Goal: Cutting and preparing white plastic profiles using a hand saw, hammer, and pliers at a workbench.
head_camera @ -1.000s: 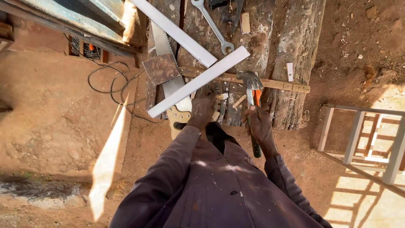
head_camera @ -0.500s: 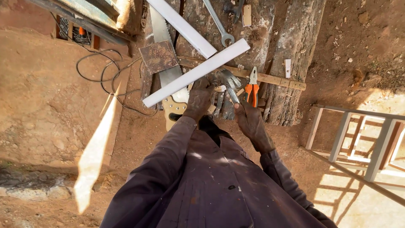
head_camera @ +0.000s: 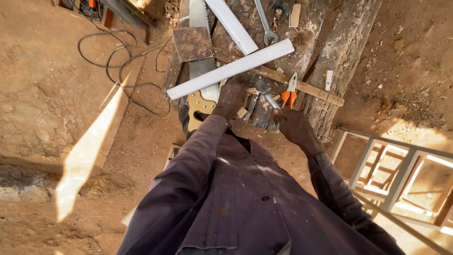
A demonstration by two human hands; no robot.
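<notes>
Hammer (head_camera: 265,92) now lowered; right hand (head_camera: 291,125) grips handle, left hand (head_camera: 230,97) on white bar (head_camera: 231,69).

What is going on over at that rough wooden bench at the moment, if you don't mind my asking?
A person in a dark work shirt leans over a rough wooden bench. The left hand presses on a white strip lying aslant across the bench, beside a handsaw. The right hand has a hammer in its grip, head low over the bench near the strip. Orange-handled pliers, a spanner and a wooden rule lie nearby.
</notes>
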